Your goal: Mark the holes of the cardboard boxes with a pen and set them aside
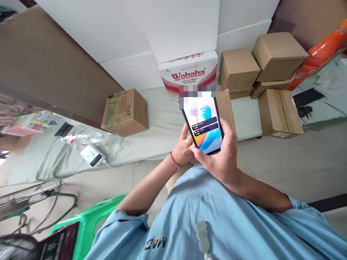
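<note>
A black-edged smartphone (207, 135) is held upright in front of my chest, its lit screen tilted up toward me. Two dark notification bars show over a colourful wallpaper, and the top part is blurred by blocks. My right hand (223, 159) grips the phone's lower end, thumb across the bottom left corner and fingers along the right edge. Against the left edge is my left hand (185, 148), closed round that side with some fingers hidden behind the phone. A ring and a red string bracelet (175, 160) are on it.
A cloth-covered surface (158, 108) carries a Wahaha carton (189, 74), a printed cardboard box (126, 112), a plastic bottle (84, 138) and a white power bank (93, 156) with a cable. Several brown boxes (280, 112) stand right. A green stool (90, 216) and a fan (29, 198) are lower left.
</note>
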Demonstrator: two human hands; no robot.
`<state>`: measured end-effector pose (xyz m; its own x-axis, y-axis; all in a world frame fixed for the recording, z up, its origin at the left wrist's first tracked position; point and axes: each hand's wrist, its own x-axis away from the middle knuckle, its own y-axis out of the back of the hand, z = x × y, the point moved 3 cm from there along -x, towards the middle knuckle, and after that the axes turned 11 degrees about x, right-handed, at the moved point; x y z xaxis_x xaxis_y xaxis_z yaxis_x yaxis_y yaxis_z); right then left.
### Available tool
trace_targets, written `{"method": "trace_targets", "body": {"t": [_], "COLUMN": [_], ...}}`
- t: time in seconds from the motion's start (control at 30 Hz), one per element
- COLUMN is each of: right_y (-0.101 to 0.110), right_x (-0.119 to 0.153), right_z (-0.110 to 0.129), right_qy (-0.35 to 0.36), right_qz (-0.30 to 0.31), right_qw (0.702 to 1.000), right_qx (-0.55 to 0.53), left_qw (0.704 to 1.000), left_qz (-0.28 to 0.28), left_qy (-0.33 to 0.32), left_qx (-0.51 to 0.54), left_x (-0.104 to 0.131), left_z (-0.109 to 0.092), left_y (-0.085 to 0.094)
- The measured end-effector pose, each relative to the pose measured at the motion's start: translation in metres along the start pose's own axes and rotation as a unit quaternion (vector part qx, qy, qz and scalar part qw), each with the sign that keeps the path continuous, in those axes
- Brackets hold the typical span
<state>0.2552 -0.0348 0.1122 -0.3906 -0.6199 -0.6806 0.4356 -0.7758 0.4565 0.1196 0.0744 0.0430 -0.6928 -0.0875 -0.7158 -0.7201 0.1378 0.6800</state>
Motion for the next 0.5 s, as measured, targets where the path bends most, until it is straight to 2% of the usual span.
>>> {"method": "trace_targets", "body": {"t": [0.17, 0.3, 0.37, 0.5], "right_y": [-0.001, 0.002, 0.006, 0.022], "right_x": [0.0, 0.0, -0.002, -0.012], "right_z": [-0.001, 0.001, 0.001, -0.013], "right_qy": [-0.017, -0.03, -0.042, -0.112], "right_qz": [0.012, 0.026, 0.037, 0.037], "right_qw": [1.0, 0.999, 0.997, 0.985], "right_qx": [-0.012, -0.034, -0.061, -0.127], "left_qw": [0.999, 0.998, 0.997, 0.996], "left_qz": [0.02, -0.04, -0.063, -0.072], "left_qy": [0.029, 0.028, 0.026, 0.058], "left_qx": [-0.021, 0.032, 0.027, -0.001], "left_x": [0.001, 0.0, -0.002, -0.004], "left_z": [0.0, 0.003, 0.007, 0.02], "left_y": [-0.001, 0.004, 0.008, 0.022]}}
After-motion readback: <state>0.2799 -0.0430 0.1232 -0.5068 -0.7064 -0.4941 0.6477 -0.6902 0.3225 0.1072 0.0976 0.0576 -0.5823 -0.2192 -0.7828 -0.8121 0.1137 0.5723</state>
